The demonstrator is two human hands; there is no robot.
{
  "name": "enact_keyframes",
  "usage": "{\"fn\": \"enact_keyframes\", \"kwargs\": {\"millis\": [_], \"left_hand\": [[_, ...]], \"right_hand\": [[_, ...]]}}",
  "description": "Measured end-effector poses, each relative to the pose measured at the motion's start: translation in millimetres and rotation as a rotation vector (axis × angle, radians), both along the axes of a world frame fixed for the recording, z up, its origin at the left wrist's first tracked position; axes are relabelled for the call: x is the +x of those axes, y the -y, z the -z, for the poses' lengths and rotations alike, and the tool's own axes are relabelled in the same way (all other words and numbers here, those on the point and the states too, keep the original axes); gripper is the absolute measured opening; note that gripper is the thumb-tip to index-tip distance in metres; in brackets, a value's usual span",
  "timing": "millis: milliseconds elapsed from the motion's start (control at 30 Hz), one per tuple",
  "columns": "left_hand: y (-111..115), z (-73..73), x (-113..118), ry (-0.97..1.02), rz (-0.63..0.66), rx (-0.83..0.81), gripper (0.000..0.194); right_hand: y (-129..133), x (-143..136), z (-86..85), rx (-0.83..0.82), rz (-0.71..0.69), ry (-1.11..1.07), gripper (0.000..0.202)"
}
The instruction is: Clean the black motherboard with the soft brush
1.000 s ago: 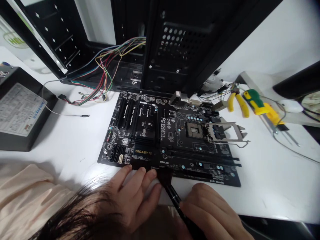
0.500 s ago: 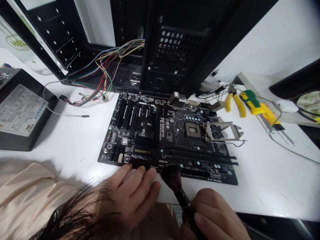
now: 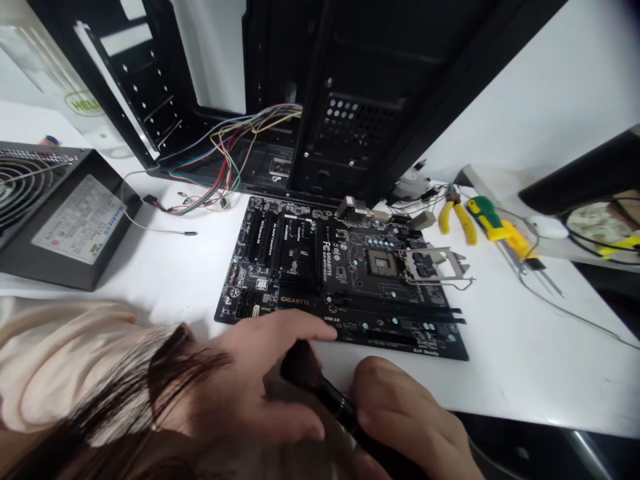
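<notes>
Stage, as judged from how things lie: one black rectangular printed motherboard [image 3: 353, 283] lies flat on the white smooth counter [image 3: 170, 280], outside the case; its pale square processor socket [image 3: 383, 263] is exposed, the thin silvery metal retaining frame [image 3: 456, 267] swung open beside it; seating in the case, not done; how much of the board's surface has been worked over, cannot be told. Hands, two: the left hand [image 3: 235, 380], fingers open, thumb spread apart, index finger reaching over the board's near edge; the right hand [image 3: 405, 413], fingers closed around the handle of the black round-headed brush [image 3: 337, 403], bristles beside the left hand, short of the board. Brush, one. Motherboard, one. Tall black metal computer case [image 3: 375, 40], one, standing behind the board. Bundle of thin multicoloured wires [image 3: 233, 157], one, trailing from the case. Grey boxy metal power supply [image 3: 83, 223], one, with label and fan grille, left of the board. Yellow-handled pliers [image 3: 466, 225], one pair. Green-and-yellow-handled screwdriver [image 3: 483, 213], one. Yellow-and-black-handled tool [image 3: 519, 240], one, just beside it. Clear container with green lettering [image 3: 83, 103], one, behind the power supply.
</notes>
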State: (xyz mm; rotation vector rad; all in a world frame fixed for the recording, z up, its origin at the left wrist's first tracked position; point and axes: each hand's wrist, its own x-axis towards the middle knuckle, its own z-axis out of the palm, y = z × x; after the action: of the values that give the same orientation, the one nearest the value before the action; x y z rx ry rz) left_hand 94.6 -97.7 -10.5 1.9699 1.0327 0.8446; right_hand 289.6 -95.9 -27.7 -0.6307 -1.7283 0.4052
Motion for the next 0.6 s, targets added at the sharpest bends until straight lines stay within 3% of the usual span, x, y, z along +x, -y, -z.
{"fn": "enact_keyframes", "kwargs": {"millis": [67, 133, 300, 433, 533, 600], "left_hand": [[-6, 0.2, 1, 0.060, 0.067, -0.007, 0.017], [-11, 0.0, 2, 0.067, 0.091, -0.017, 0.010], [-13, 2.4, 4, 0.126, 0.056, -0.037, 0.010], [-10, 2.9, 6, 0.165, 0.039, -0.062, 0.011], [-10, -0.9, 6, 0.180, 0.054, -0.072, 0.015], [-11, -3.8, 6, 0.175, 0.060, -0.085, 0.019]], "right_hand": [[1, 1, 0.1, -0.018, -0.055, 0.058, 0.007], [3, 6, -2.3, -0.042, -0.072, 0.096, 0.005], [10, 13, -9.2, -0.071, -0.027, 0.158, 0.006], [9, 17, -1.1, -0.130, 0.083, 0.205, 0.007], [-1, 33, 13.2, 0.036, 0.034, 0.179, 0.017], [-8, 48, 20.2, 0.070, 0.079, 0.231, 0.018]]}}
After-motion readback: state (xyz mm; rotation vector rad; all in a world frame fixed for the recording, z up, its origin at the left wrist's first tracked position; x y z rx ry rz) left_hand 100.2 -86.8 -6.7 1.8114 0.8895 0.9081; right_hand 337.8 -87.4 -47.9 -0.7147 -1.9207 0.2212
